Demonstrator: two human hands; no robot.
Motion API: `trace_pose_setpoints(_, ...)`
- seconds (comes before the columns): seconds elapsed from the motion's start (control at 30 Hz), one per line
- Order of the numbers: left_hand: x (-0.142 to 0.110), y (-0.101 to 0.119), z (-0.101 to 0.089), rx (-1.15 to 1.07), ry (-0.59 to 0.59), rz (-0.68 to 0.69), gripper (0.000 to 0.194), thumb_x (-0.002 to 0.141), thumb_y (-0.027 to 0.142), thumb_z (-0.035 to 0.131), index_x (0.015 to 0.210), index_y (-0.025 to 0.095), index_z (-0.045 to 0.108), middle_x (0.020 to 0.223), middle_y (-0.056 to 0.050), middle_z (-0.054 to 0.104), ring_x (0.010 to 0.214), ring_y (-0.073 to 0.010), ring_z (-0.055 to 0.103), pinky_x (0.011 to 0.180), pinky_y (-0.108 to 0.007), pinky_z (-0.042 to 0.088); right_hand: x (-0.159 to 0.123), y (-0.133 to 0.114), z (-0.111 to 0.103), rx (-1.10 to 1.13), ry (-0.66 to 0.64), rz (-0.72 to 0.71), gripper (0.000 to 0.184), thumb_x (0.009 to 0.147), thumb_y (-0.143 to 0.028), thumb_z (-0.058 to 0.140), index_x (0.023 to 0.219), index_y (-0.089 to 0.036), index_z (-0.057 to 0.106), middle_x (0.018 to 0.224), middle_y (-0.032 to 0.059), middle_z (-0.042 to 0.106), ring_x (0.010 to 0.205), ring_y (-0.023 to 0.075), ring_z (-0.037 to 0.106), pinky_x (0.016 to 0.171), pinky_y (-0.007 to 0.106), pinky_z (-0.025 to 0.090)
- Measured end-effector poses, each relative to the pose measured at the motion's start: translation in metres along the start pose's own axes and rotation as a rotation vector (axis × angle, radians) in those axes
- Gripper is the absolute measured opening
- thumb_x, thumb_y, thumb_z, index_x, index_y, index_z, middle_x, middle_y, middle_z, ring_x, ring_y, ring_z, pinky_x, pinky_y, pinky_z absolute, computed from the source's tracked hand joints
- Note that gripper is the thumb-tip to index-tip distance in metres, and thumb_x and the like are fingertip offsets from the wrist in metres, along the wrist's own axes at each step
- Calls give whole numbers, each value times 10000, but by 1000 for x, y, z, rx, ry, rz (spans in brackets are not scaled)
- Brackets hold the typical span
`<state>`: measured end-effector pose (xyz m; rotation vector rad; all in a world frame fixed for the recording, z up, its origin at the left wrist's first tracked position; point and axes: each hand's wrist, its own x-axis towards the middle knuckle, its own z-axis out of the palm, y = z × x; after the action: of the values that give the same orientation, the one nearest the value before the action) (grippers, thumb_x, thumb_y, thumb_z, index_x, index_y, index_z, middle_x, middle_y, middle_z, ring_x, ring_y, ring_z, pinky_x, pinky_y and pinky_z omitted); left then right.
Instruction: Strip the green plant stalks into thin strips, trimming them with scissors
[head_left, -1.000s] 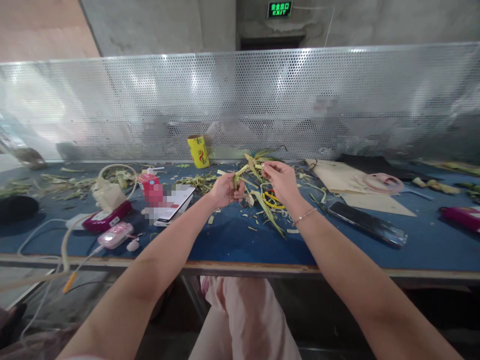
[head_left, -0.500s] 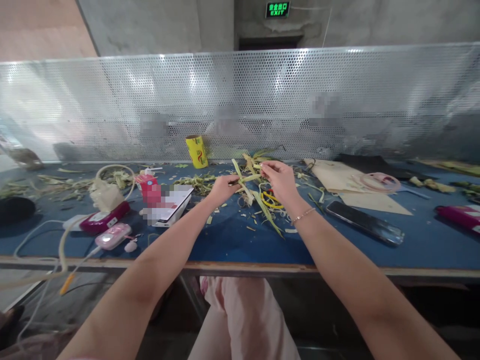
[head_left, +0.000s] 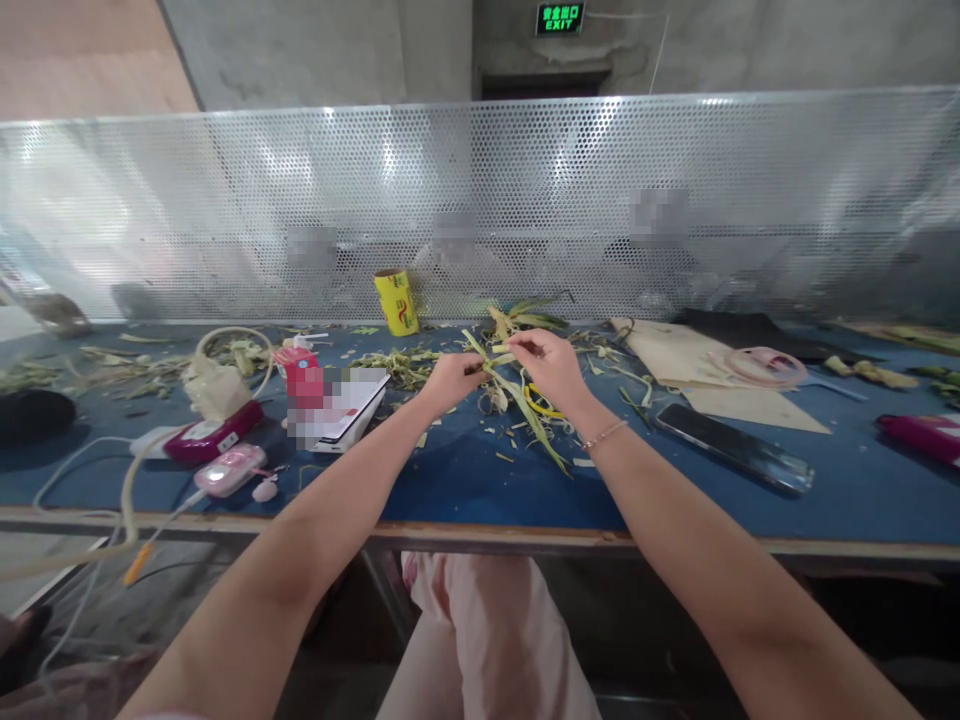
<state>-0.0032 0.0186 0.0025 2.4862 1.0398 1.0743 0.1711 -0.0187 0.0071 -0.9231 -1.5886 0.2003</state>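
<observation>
Pale green leaf strips (head_left: 531, 408) cross each other just above the blue table, with one long end trailing down to the right. My left hand (head_left: 452, 382) is closed, its thumb and fingers pinching the strips near where they cross. From the other side, my right hand (head_left: 551, 362) pinches the short end of a strip between thumb and forefinger. Behind and below the hands lie a yellow ring-shaped item (head_left: 541, 402) and scattered leaf scraps (head_left: 405, 368). The exact fold at the left fingertips is partly hidden.
A yellow can-like roll (head_left: 397, 303) stands before the perforated metal screen (head_left: 510, 190). On the left are a propped phone (head_left: 358, 402), a purple power strip (head_left: 214, 435) and cables. A dark phone (head_left: 733, 448) and brown paper (head_left: 660, 350) lie right. People sit behind the screen.
My right hand has moved slightly left, closer to my left hand, bringing the strip's end with it. The left hand keeps its hold near the crossing. The view has shifted slightly.
</observation>
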Motion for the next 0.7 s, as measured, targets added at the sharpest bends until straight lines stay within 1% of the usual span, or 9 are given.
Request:
trace_pose_setpoints(0.07, 0, 0, 2, 3, -5, -2, 219, 716, 249, 514, 533, 167, 429, 475, 45, 374, 502, -88, 336, 527, -223, 224, 0, 2, 2, -71, -30, -49, 121, 780, -279, 542, 789, -212, 642, 835, 46, 663, 793, 188, 604, 784, 370, 475)
trace_pose_setpoints(0.17, 0, 1, 4, 25, 11, 6, 235, 721, 256, 519, 530, 172, 409, 479, 47, 343, 505, -92, 327, 525, -230, 212, 0, 4, 6, -129, -68, -88, 114, 803, -246, 503, 784, -217, 611, 837, 54, 642, 794, 189, 588, 772, 362, 471)
trace_pose_setpoints(0.23, 1, 3, 4, 25, 8, 6, 220, 727, 252, 511, 544, 171, 421, 495, 45, 344, 513, -94, 325, 528, -235, 211, -1, 4, 8, -158, -68, -105, 112, 810, -234, 485, 781, -218, 591, 843, 62, 627, 805, 193, 580, 773, 363, 467)
trace_pose_setpoints(0.33, 1, 7, 5, -23, -31, -8, 159, 749, 239, 475, 608, 167, 465, 542, 37, 408, 528, -95, 343, 537, -234, 228, -2, 3, 10, -179, -33, -120, 105, 811, -225, 471, 786, -211, 573, 851, 69, 613, 817, 197, 575, 781, 370, 465)
trace_pose_setpoints(0.43, 2, 8, 6, -82, -65, -18, 136, 763, 237, 451, 658, 162, 492, 603, 25, 467, 567, -101, 390, 560, -228, 261, -2, 6, 10, -176, -12, -114, 107, 813, -223, 466, 785, -212, 568, 853, 67, 608, 815, 191, 574, 775, 364, 473)
trace_pose_setpoints(0.53, 1, 9, 6, -125, -89, -15, 157, 778, 240, 429, 694, 157, 533, 658, 9, 514, 626, -112, 439, 599, -227, 294, -1, 10, 10, -142, -3, -91, 108, 814, -231, 469, 786, -218, 572, 864, 59, 610, 824, 185, 579, 768, 354, 486)
trace_pose_setpoints(0.63, 0, 11, 5, -129, -69, -13, 200, 795, 252, 416, 711, 156, 570, 667, 3, 531, 637, -115, 442, 612, -229, 300, 0, 15, 10, -88, 10, -50, 101, 803, -246, 488, 788, -213, 582, 856, 57, 615, 814, 184, 588, 762, 355, 493)
trace_pose_setpoints(0.7, -1, 13, 5, -116, -26, -17, 202, 795, 266, 432, 691, 156, 565, 629, 9, 507, 609, -110, 420, 595, -229, 288, 0, 16, 10, -47, 12, -17, 105, 798, -264, 499, 792, -211, 590, 851, 55, 619, 809, 186, 596, 766, 359, 491)
